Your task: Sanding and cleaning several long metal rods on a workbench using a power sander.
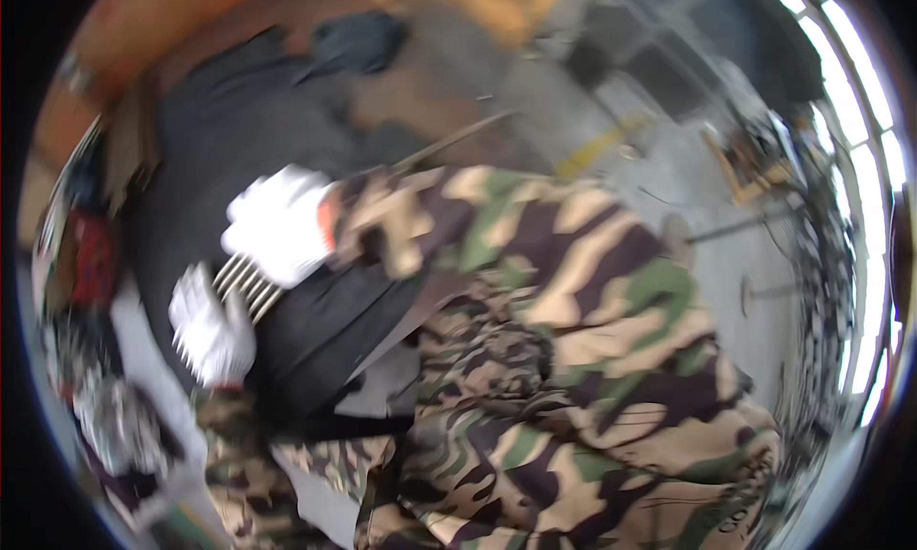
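Both my hands wear white gloves over camouflage sleeves. Several thin, pale metal rods [250, 284] lie side by side between them, in a flat row. My right hand [282, 223] is curled over the rods' far ends, with its fingers closed. At the near ends, my left hand [212, 328] wraps round the row, its thumb along one side. The rods' tips are hidden in the gloves. Beneath the hands spreads a dark cloth [239, 129] with creases.
A dark crumpled cloth [355, 42] lies at the far side, near a thin stick [457, 141]. Red and grey items [94, 261] line the left edge. On the right stand a small wooden frame [747, 168] and a metal stand [731, 230] on the grey floor.
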`<move>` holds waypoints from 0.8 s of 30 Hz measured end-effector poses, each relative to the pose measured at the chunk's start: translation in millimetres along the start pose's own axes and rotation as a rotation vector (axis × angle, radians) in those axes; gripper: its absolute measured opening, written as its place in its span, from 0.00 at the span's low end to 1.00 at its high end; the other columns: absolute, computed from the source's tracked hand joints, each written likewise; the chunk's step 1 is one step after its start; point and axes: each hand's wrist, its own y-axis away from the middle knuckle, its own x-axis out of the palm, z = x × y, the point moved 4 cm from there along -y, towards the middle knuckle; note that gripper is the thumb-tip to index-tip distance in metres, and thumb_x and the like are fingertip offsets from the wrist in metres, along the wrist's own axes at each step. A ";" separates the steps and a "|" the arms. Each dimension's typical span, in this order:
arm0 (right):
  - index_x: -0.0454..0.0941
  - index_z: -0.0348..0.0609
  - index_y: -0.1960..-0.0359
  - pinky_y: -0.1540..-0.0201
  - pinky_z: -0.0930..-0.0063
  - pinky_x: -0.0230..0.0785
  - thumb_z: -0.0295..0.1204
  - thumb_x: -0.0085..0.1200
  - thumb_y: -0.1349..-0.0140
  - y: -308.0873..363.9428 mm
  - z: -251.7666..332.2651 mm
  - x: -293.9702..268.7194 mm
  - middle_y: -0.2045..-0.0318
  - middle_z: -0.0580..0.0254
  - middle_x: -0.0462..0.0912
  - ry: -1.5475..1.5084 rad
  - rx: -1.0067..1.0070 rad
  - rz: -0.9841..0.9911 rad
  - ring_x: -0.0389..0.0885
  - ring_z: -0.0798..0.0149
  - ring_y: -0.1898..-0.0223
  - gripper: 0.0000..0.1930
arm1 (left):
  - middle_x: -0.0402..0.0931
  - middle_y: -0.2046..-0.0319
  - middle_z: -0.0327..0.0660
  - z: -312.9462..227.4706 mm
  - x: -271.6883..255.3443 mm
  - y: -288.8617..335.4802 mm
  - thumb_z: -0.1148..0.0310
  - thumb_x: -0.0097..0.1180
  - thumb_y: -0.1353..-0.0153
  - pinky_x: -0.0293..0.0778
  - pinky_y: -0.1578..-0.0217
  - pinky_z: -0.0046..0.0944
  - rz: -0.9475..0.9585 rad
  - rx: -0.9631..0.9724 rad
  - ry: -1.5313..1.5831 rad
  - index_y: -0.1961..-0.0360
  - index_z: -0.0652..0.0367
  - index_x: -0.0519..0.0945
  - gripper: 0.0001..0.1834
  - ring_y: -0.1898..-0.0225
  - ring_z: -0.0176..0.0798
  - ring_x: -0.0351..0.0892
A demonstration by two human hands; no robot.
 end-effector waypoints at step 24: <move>0.80 0.47 0.46 0.52 0.50 0.83 0.43 0.59 0.30 12.0 -47.5 -19.5 0.53 0.50 0.83 0.200 0.017 0.189 0.87 0.47 0.51 0.18 | 0.73 0.29 0.66 -23.1 -5.0 4.3 0.50 0.60 0.27 0.55 0.23 0.67 -0.021 -0.048 0.016 0.28 0.71 0.73 0.38 0.26 0.71 0.67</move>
